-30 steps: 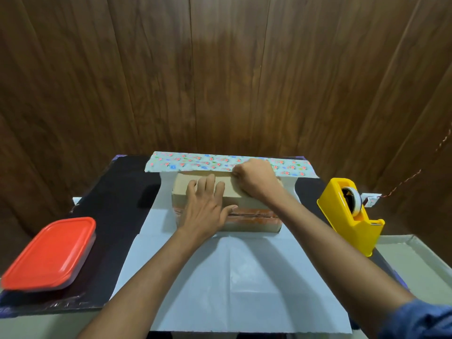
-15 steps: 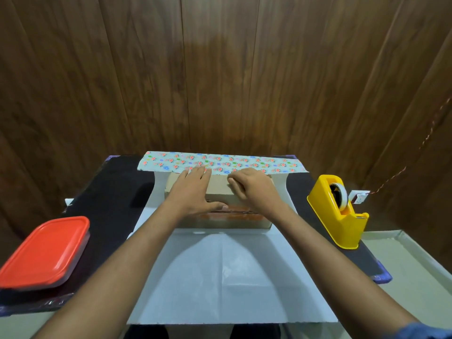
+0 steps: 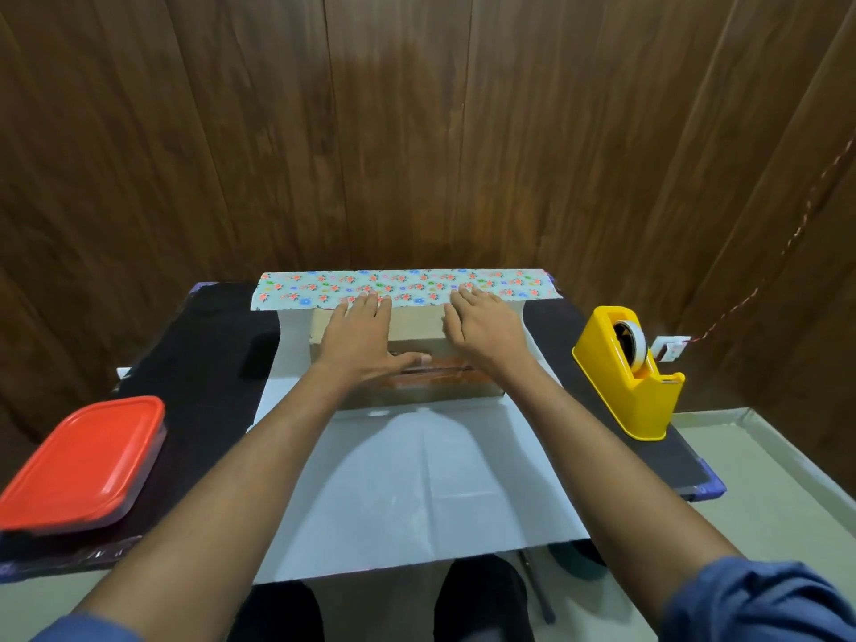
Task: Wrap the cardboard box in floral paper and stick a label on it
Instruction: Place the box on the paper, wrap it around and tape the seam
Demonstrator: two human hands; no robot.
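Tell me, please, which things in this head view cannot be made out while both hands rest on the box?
- Cardboard box: much of its top is covered by the left hand and right hand.
- Floral paper: whether its folded far edge touches the box is hidden behind the fingers.
- Red-lidded container: contents hidden by the lid.
- Small white tag beyond the yellow tape dispenser: too small to read.

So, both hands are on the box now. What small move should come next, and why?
Probably pull the floral paper forward over the cardboard box. The left hand and right hand lie flat on the box top, fingertips at the raised far flap, and the box top is still bare.
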